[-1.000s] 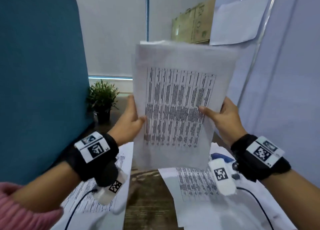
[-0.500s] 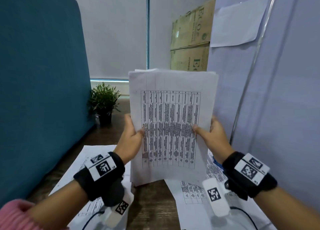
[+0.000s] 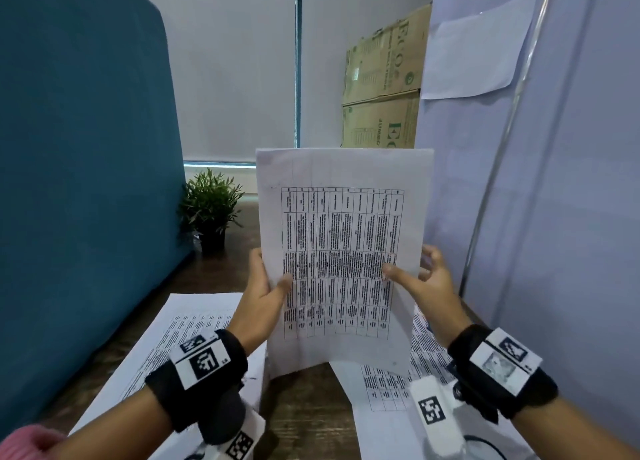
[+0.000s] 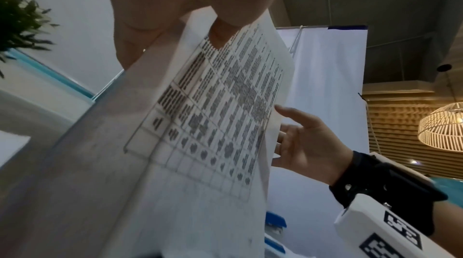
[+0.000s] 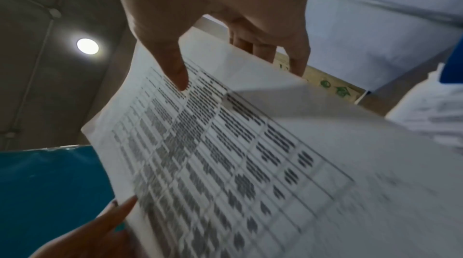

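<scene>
A stack of white printed sheets with a dense table on the front stands upright over the wooden table, its bottom edge close to the tabletop. My left hand grips the stack's left edge, thumb on the front and fingers behind; the left wrist view shows that hand pinching the sheets. My right hand holds the right edge, thumb on the print and fingers loosely spread behind. In the right wrist view the right hand shows the same hold on the stack.
More printed sheets lie flat on the table at left and right. A small potted plant stands at the back. A teal partition bounds the left, a white panel the right. Cardboard boxes are stacked behind.
Both hands have brought the stack down from a raised, tilted hold to upright near the tabletop. The right fingers behind the sheets have loosened.
</scene>
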The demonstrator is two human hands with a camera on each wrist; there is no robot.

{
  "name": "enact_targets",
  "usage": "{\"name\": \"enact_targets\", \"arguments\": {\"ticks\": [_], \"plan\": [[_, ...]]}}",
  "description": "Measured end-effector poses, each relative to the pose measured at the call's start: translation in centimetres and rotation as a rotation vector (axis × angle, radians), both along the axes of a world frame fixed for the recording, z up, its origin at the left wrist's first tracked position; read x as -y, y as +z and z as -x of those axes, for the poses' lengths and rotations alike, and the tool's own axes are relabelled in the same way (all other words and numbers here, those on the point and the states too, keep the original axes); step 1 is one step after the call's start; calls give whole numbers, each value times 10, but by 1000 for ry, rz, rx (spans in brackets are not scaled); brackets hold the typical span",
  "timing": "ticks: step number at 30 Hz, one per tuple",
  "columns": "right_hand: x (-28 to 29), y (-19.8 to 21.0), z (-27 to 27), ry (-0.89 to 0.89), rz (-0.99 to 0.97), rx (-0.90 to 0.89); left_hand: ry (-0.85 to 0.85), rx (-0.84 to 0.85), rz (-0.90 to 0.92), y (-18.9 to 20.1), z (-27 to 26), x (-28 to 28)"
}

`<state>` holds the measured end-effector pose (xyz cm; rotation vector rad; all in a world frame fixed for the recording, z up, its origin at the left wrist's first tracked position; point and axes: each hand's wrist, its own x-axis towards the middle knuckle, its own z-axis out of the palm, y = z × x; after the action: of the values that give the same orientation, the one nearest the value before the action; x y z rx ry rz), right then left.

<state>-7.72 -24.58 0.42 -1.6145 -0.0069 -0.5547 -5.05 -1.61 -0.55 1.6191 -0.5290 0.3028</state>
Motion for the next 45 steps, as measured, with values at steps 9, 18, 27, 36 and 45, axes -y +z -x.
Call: {"name": "enact_targets", "arguments": {"ticks": [9, 18, 27, 36, 45], "plan": [[-2, 46, -5, 36, 73, 125, 32, 138, 61, 55, -8, 3], [-9, 26, 0, -94, 197, 154, 104, 67, 137, 43, -3, 6], [-5, 23, -3, -110, 232, 126, 32, 13, 139, 39, -2, 5], [56, 4, -1, -111, 377, -109, 14, 28, 118, 26, -3, 1], [104, -39, -33, -152, 1214, -868, 24, 64, 128, 20, -4, 4]]}}
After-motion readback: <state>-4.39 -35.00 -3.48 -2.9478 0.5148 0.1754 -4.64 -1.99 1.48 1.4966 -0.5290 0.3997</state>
